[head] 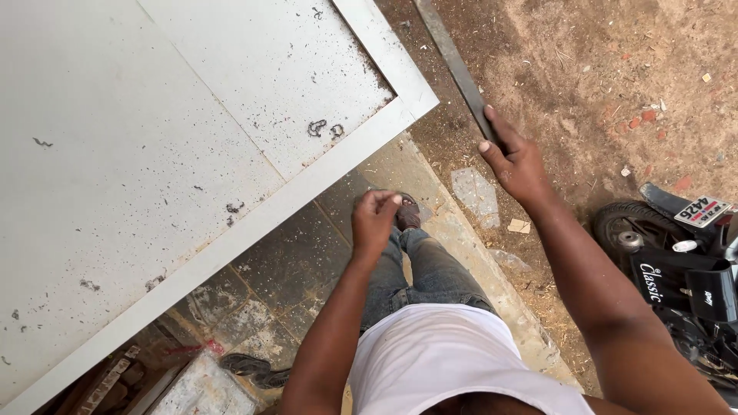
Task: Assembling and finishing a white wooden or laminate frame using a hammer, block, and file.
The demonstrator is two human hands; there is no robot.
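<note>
item: white framed panel [177, 146], large and flat, fills the upper left of the view; its raised border runs diagonally to a corner near the top centre; the face is speckled with dark shavings and small curls.

item: right hand [513, 157], out over the dirt to the right of the panel's corner; fingers laid along and curled onto the lower end of a long dark metal strip [453, 65], thumb pressed beside it. the strip runs up and left across the bare earth, beside the panel's corner but not touching it.

item: left hand [375, 219], just below the panel's lower edge; fingertips bunched together in a pinch; what, if anything, sits between them is too small to tell.

item: the person's foot in a dark sandal [407, 215], just beside the left hand, on a concrete kerb [469, 238]; jeans and a white shirt below.

item: paved tile floor [284, 269] beneath the panel's edge, dusty.

item: parked motorcycle [676, 261], black, at the right edge, well apart from both hands.

item: reddish dirt ground [615, 69], scattered with chips and straw.
</note>
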